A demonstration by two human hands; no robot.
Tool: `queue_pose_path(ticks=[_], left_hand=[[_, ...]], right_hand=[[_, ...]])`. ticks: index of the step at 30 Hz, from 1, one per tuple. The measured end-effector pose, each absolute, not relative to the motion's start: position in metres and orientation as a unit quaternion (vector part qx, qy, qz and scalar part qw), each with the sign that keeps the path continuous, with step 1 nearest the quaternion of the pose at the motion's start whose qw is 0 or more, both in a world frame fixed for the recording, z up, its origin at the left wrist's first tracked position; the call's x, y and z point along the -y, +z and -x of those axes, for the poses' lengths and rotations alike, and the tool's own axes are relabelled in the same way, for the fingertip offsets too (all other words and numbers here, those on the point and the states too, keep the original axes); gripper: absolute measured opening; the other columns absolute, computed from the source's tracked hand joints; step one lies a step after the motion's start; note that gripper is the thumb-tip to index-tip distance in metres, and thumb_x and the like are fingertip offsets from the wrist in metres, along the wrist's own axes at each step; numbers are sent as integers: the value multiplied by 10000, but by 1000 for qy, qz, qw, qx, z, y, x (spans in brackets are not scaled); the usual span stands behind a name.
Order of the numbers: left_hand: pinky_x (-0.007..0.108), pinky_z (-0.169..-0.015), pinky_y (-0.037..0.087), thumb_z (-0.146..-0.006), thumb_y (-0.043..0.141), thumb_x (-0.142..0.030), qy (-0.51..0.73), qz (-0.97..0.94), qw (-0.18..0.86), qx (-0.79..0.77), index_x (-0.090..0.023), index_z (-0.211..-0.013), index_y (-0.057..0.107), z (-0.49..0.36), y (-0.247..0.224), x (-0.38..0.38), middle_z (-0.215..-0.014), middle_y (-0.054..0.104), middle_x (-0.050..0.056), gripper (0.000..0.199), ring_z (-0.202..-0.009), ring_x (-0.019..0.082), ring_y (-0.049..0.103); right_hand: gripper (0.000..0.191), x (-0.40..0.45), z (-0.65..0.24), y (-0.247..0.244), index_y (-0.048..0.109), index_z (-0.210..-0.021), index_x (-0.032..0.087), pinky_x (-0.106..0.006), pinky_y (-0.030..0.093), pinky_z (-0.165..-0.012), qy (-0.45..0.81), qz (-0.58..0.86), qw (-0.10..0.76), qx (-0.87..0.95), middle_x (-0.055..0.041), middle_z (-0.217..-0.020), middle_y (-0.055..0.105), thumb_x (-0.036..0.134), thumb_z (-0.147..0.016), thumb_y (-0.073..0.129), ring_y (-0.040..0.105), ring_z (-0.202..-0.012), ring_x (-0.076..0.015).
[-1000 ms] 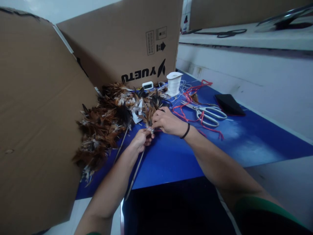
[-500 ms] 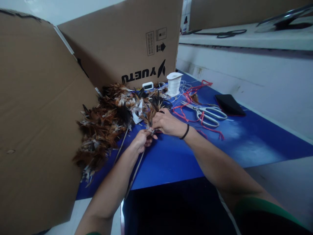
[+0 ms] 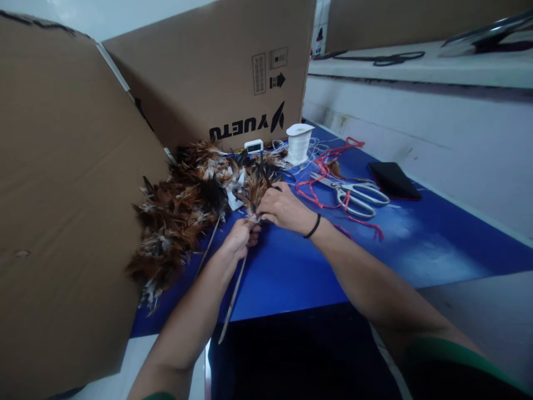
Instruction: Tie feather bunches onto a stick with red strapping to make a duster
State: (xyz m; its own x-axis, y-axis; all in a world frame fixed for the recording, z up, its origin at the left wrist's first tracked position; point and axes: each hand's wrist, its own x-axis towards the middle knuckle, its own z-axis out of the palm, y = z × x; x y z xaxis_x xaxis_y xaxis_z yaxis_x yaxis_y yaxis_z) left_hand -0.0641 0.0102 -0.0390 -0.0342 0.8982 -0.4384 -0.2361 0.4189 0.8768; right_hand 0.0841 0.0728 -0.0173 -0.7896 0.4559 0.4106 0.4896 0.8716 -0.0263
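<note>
Two cardboard panels (image 3: pixel 62 194) border the desk (image 3: pixel 291 272), with brown feathers (image 3: pixel 175 211) heaped beside them. My left hand (image 3: pixel 240 238) grips a thin stick (image 3: pixel 234 296), which passes the near edge. Feather bunch (image 3: pixel 257 191) stands at its upper end; my right hand (image 3: pixel 285 210) bends fingers at the bunch's base, what they pinch I cannot tell. Open room spreads between my forearms. Rightward lie scissors (image 3: pixel 353 195), then black tablet (image 3: pixel 395 180) near the wall-side edge.

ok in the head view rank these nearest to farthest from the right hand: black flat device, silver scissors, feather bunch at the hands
From the right hand:
1. Feather bunch: right against it, toward its left.
2. Silver scissors: to its right.
3. Black flat device: farther right, past the scissors.
</note>
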Motion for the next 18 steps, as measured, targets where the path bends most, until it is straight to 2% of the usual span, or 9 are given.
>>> queue_pose_path(ticks=[3, 5, 7, 9, 12, 15, 18], left_hand=[[132, -349, 101, -857, 524, -168, 465, -296, 642, -533, -162, -752, 429, 66, -36, -10, -520, 396, -74, 142, -335, 7, 239], [133, -350, 96, -862, 504, -161, 479, -296, 646, -516, -164, -733, 416, 68, -36, -10, -522, 391, -73, 157, -339, 7, 229], [132, -349, 98, -863, 494, -161, 494, -291, 643, -508, -169, -706, 395, 70, -36, -10, -523, 388, -70, 186, -342, 6, 224], [130, -348, 104, -854, 506, -163, 507, -287, 634, -510, -170, -696, 390, 72, -37, -11, -521, 389, -68, 196, -345, 8, 233], [130, -350, 101, -848, 523, -177, 514, -285, 623, -516, -169, -702, 405, 72, -37, -12, -520, 395, -66, 189, -345, 10, 245], [134, -355, 89, -858, 530, -202, 514, -294, 619, -516, -162, -712, 427, 70, -36, -11, -521, 392, -69, 183, -342, 6, 229], [135, -361, 81, -878, 510, -212, 517, -306, 615, -510, -148, -732, 455, 68, -34, -8, -529, 382, -70, 168, -344, 0, 215]], right_hand=[[163, -76, -89, -16, 704, -971, 207, -436, 247, -966, -54, 264, 299, 916, -79, -1047, 697, 285, -846, 633, 507, -1072, -255], [181, -76, -92, -14, 704, -968, 213, -428, 286, -949, -52, 284, 365, 885, -82, -1075, 690, 329, -847, 636, 512, -1093, -264], [181, -74, -92, -11, 711, -877, 196, -395, 349, -885, -26, 330, 424, 843, -84, -965, 704, 345, -860, 609, 563, -983, -246], [226, -69, -88, -9, 699, -759, 184, -336, 398, -749, 46, 390, 451, 802, -62, -773, 694, 354, -858, 590, 587, -769, -198], [300, -61, -78, -10, 681, -647, 184, -274, 367, -573, 188, 453, 408, 770, -19, -577, 638, 417, -818, 603, 531, -547, -136], [403, -58, -67, -17, 645, -535, 186, -258, 338, -515, 275, 486, 334, 759, -12, -491, 597, 502, -782, 606, 502, -487, -116], [439, -60, -59, -28, 586, -464, 189, -247, 331, -477, 328, 509, 321, 728, -1, -432, 551, 512, -761, 608, 469, -436, -100]])
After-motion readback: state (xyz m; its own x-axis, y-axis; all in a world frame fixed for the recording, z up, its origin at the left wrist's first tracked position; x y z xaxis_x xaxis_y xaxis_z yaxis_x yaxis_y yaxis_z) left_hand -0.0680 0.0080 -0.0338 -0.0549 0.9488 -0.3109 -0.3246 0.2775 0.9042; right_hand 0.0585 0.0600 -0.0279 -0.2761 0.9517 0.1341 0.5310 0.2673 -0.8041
